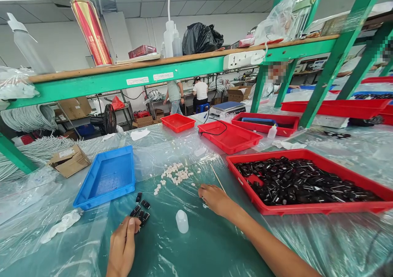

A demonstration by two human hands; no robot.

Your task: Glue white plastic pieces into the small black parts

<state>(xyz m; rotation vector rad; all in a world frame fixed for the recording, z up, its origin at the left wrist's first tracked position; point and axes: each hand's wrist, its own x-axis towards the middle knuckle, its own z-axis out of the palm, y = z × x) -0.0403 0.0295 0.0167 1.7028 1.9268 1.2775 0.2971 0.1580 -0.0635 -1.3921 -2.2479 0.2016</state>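
Near the lower left, my left hand (123, 242) has its fingers pressed together at the edge of a small group of black pieces (145, 204); what it holds, if anything, is hidden. My right hand (215, 199) is closed over the table at the centre, right of a scatter of small white pieces (176, 173). Its fingertips are too small to show what is between them. A thin pale stick (217, 178) lies just behind that hand. Between my hands stands a translucent white bottle (182, 221).
A red tray (264, 209) full of black pieces is at the right. A blue tray (106, 176) sits at the left, beside a cardboard box (70, 161). Farther back are red trays (230, 137) and a scale (225, 108). A green-framed shelf (190, 68) crosses above; two people are beyond.
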